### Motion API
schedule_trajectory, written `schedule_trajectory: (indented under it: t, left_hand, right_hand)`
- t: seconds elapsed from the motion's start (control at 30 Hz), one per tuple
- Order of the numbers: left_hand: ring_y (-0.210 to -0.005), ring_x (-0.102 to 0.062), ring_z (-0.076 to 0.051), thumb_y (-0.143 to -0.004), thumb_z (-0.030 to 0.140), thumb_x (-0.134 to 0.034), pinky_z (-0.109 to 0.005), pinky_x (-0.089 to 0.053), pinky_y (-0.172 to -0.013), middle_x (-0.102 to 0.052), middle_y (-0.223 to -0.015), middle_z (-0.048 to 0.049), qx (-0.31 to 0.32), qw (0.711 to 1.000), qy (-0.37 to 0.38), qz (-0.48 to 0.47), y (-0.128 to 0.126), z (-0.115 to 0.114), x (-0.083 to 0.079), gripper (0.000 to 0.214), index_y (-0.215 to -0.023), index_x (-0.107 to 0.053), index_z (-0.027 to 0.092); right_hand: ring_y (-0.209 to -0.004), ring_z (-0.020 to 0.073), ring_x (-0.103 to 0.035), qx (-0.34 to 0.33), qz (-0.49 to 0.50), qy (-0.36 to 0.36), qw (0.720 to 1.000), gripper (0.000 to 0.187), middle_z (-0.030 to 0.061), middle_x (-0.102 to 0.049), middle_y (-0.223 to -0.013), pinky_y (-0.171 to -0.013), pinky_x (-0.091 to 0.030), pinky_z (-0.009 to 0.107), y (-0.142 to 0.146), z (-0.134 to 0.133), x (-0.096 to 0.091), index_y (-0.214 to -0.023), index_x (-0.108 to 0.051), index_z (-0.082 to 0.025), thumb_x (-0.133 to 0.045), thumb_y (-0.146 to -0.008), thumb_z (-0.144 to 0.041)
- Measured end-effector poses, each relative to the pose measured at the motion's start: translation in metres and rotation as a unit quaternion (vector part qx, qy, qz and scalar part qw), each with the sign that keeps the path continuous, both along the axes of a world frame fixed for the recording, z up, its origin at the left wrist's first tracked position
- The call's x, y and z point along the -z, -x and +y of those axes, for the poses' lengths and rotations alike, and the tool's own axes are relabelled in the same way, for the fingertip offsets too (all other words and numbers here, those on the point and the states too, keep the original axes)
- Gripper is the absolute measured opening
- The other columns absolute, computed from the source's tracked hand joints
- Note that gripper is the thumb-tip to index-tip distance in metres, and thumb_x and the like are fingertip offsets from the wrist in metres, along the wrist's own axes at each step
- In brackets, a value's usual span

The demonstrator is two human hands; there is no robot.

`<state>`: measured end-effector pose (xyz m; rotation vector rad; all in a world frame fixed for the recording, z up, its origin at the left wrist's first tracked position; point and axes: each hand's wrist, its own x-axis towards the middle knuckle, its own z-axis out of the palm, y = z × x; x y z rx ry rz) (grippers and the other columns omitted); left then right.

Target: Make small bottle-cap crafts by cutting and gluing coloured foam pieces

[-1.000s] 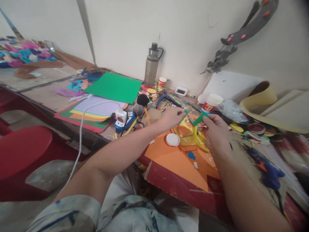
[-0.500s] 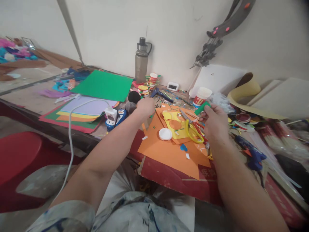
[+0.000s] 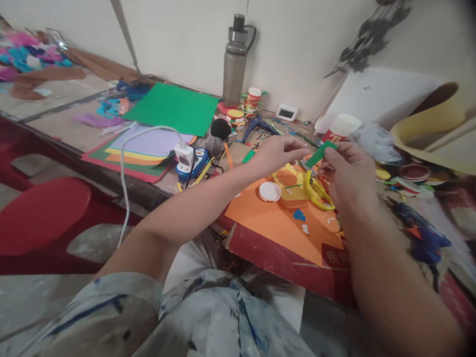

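Observation:
My right hand (image 3: 349, 173) is closed on a small green foam strip (image 3: 320, 152), held up above the orange sheet (image 3: 282, 223). My left hand (image 3: 278, 153) hovers just left of the strip, fingers curled loosely with thumb and forefinger apart, nothing visible in them. Below the hands lie yellow-handled scissors (image 3: 316, 193), yellow and orange cut-outs (image 3: 288, 179) and a white lid (image 3: 269, 191). A small green scrap (image 3: 248, 156) lies on the table left of my left hand.
A grey water bottle (image 3: 235, 59) stands at the wall. Coloured paper sheets (image 3: 148, 148) and a green sheet (image 3: 173, 108) lie left. A white charger with cable (image 3: 185, 154), a red-and-white cup (image 3: 340, 128), a blue glue gun (image 3: 420, 233) and a red stool (image 3: 40, 213) are around.
My left hand reached left toward the charger side, then came back beside the green strip. My right hand kept hold of the strip. The camera shifted.

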<state>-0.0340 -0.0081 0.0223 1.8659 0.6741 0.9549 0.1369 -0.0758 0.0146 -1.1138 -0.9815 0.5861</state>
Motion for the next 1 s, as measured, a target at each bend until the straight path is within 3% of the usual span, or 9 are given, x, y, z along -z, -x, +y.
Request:
schedule_trajectory:
  t: [0.33,0.4,0.57,0.63,0.8,1.0]
  left_hand:
    - [-0.056,-0.054,-0.004,-0.089,0.016,-0.079,-0.021,-0.040,-0.061,-0.063,-0.063,0.0045,0.055,0.995,0.086,-0.021,0.002,-0.010,-0.010,0.015,-0.079,-0.067,0.014]
    - [-0.055,-0.052,-0.003,-0.091,0.019,-0.080,-0.020,-0.038,-0.058,-0.061,-0.060,0.0045,0.049,0.990,0.126,-0.038,0.002,-0.012,-0.012,0.022,-0.076,-0.064,0.014]
    - [-0.049,-0.041,-0.001,-0.091,0.033,-0.085,-0.019,-0.029,-0.052,-0.051,-0.056,0.0060,0.044,0.969,0.232,-0.072,0.003,-0.013,-0.013,0.045,-0.065,-0.053,0.016]
    - [-0.049,-0.039,-0.001,-0.090,0.033,-0.087,-0.019,-0.028,-0.051,-0.050,-0.058,0.0063,0.057,0.961,0.259,-0.073,0.002,-0.014,-0.012,0.046,-0.064,-0.053,0.015]
    - [-0.056,-0.042,-0.001,-0.085,0.030,-0.090,-0.017,-0.029,-0.053,-0.052,-0.063,0.0057,0.066,0.952,0.285,-0.088,0.001,-0.017,-0.006,0.039,-0.068,-0.059,0.014]
    - [-0.062,-0.049,-0.003,-0.084,0.031,-0.088,-0.018,-0.034,-0.056,-0.057,-0.068,0.0044,0.078,0.962,0.239,-0.103,-0.002,-0.012,0.006,0.031,-0.075,-0.063,0.015]
  right_hand:
    - [-0.052,0.0092,-0.047,-0.025,-0.086,-0.001,0.996,0.027,-0.0066,-0.058,-0.068,-0.048,-0.038,0.023,0.011,-0.003,0.006,-0.086,-0.064,-0.023,-0.085,-0.082,-0.039]
    - [-0.061,0.0115,-0.054,-0.017,-0.132,-0.014,0.991,0.032,-0.0040,-0.063,-0.080,-0.053,-0.045,0.025,0.011,-0.006,0.002,-0.096,-0.067,-0.023,-0.087,-0.080,-0.041]
    - [-0.088,0.0193,-0.065,-0.024,-0.315,0.004,0.949,0.072,0.0065,-0.067,-0.126,-0.071,-0.057,0.034,0.007,-0.016,-0.005,-0.136,-0.064,-0.032,-0.096,-0.073,-0.047]
    - [-0.088,0.0209,-0.066,-0.018,-0.357,0.009,0.934,0.068,0.0089,-0.067,-0.127,-0.071,-0.058,0.037,0.006,-0.017,-0.004,-0.136,-0.066,-0.031,-0.094,-0.077,-0.052]
    - [-0.079,0.0233,-0.066,0.004,-0.417,0.009,0.909,0.049,0.0070,-0.070,-0.109,-0.069,-0.060,0.042,0.004,-0.015,0.000,-0.126,-0.073,-0.031,-0.085,-0.085,-0.054]
    - [-0.077,0.0211,-0.067,0.009,-0.451,0.015,0.892,0.043,0.0071,-0.072,-0.108,-0.067,-0.058,0.039,0.003,-0.016,-0.002,-0.129,-0.073,-0.027,-0.077,-0.089,-0.041]
